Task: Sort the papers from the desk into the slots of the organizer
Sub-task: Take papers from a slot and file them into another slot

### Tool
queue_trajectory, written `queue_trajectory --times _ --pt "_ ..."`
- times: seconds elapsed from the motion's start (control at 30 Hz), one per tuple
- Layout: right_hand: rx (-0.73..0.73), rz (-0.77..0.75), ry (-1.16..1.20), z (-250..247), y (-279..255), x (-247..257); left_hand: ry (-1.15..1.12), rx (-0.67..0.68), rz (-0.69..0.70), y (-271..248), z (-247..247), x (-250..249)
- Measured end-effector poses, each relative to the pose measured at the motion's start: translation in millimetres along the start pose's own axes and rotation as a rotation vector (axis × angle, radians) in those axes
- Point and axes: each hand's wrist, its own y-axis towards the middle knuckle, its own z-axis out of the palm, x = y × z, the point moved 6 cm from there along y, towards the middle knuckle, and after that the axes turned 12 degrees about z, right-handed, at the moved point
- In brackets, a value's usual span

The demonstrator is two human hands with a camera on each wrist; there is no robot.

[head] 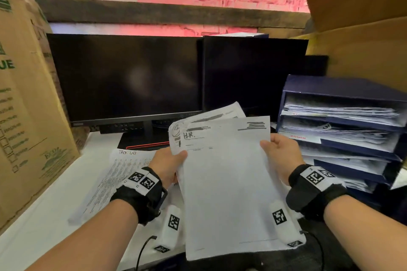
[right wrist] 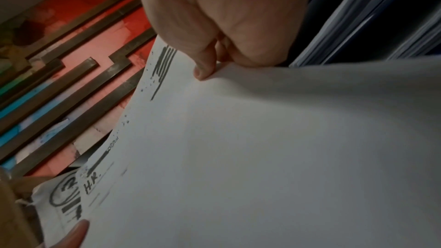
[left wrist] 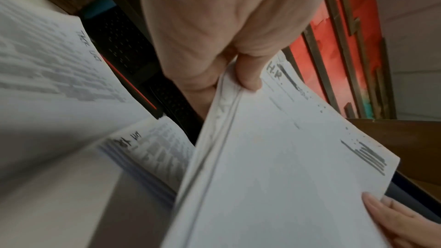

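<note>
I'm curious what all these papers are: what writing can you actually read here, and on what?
"H.R.": handwritten on the top sheet, held by left hand and right hand.
"ADMIN": red label on the organizer, seemingly upside down.
"Tick" plus an unclear word: paper on the desk.
"UE": cardboard box.
Printed lines elsewhere: too blurred.

1. The head view looks forward and down from above both forearms, taking in the left hand (head: 168,166), right hand (head: 279,156) and the sheet (head: 229,182) between them.
2. The left wrist view looks along its hand (left wrist: 226,31), very close.
3. The right wrist view does likewise (right wrist: 222,16).
4. All three share the sheet.
</note>
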Motion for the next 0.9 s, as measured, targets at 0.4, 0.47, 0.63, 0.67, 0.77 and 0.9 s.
queue_trajectory --times 0.4,0.47,0.63,0.67,0.77,0.9 --pt "0.103 0.191 -0.169 -53 -23 -46 0.106 0.139 -0.044 -22 51 19" --pt "0.038 0.249 -0.163 -70 -19 -60 0.127 0.218 -0.052 -25 67 20" --pt "-0.092 0.338 -0.193 -117 -16 -86 0.28 0.303 -0.035 -18 101 29" --pt "-0.109 0.349 -0.223 -128 -16 -91 0.356 0.339 -0.016 -15 109 33" --pt "-0.145 0.42 -0.342 -159 -21 -107 0.524 0.458 0.036 -13 133 43" --pt "-0.218 0.51 -0.294 -197 -25 -127 0.601 0.545 0.051 -13 166 55"
